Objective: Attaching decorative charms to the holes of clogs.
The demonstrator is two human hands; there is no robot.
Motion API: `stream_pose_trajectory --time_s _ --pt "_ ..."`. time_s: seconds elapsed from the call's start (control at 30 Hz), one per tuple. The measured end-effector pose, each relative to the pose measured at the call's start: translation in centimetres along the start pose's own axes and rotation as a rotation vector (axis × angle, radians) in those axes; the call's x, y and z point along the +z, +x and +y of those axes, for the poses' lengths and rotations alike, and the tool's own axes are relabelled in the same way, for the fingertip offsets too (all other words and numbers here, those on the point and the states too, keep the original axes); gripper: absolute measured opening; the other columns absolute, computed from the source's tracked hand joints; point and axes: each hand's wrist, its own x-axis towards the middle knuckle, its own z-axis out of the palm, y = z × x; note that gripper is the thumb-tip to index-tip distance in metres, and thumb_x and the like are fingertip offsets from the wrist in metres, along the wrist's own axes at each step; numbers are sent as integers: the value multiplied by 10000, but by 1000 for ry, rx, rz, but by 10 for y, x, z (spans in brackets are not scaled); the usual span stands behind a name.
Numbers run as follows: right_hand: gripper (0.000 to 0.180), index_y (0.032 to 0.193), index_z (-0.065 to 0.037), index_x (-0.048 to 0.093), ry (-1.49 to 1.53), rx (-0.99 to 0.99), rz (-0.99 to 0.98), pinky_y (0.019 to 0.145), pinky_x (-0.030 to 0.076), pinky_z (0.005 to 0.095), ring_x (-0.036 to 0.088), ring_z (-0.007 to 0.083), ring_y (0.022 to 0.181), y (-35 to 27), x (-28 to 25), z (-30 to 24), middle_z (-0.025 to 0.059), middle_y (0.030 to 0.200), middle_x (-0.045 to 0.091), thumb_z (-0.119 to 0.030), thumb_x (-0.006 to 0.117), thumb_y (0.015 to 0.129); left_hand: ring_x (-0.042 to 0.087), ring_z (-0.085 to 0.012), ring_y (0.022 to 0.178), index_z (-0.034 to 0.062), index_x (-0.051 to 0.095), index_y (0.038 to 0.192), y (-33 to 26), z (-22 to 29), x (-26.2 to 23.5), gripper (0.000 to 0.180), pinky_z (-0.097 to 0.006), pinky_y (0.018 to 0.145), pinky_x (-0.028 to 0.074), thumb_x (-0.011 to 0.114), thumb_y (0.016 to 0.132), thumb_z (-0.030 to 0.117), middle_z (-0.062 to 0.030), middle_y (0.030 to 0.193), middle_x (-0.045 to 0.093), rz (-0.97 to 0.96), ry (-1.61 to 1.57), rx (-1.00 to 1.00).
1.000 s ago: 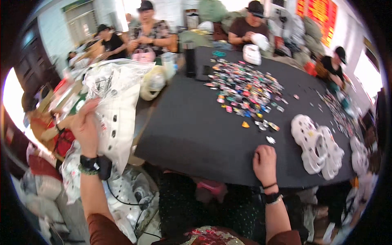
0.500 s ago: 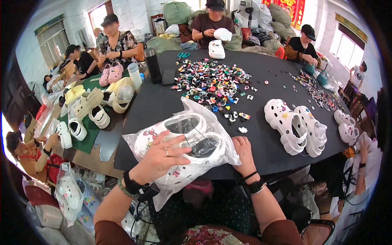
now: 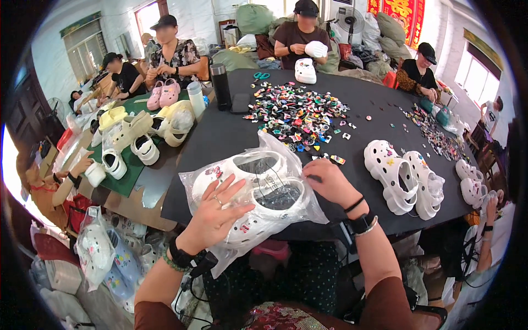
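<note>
A pair of white clogs (image 3: 247, 234) decorated with small charms lies inside a clear plastic bag (image 3: 199, 184) at the table's near edge. My left hand (image 3: 215, 212) rests on the bagged clogs from the left, its fingers spread. Just beyond the bag's right side, my right hand (image 3: 325, 179) has its fingertips drawn together. A small dark thing shows at those fingertips, too small to name. Dark printing crosses the bag over the shoe openings. Beyond lies a heap of small colourful shoe charms (image 3: 297, 113).
Another white clog pair (image 3: 390, 173) stands on the dark table (image 3: 352, 220) to the right. A black bottle (image 3: 221, 88) and teal scissors (image 3: 260, 76) are at the back left. Several people work around the tables; one across handles a white clog (image 3: 306, 71).
My right hand has moved up and away from the bag's right edge toward the loose charms, fingertips closing. My left hand stays on the bagged clogs. The whole view has shifted slightly.
</note>
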Motion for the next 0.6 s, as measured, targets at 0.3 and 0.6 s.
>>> stream_pose_trajectory --time_s 0.3,0.6 --pt "360 1288 -22 590 611 45 -230 968 476 344 626 231 1102 51 -8 -30 114 1209 656 -63 571 931 545 -366 1233 64 684 1143 -59 -22 -22 303 -407 1014 430 660 841 62 -196 1337 569 364 -37 -577" --pt "514 1212 -28 594 -33 -303 -432 970 459 430 573 369 1084 79 18 -30 194 1150 597 -269 752 786 599 -172 523 10 532 1089 -114 -50 -1 466 -262 495 460 419 1025 457 -106 745 649 204 -601 -1211"
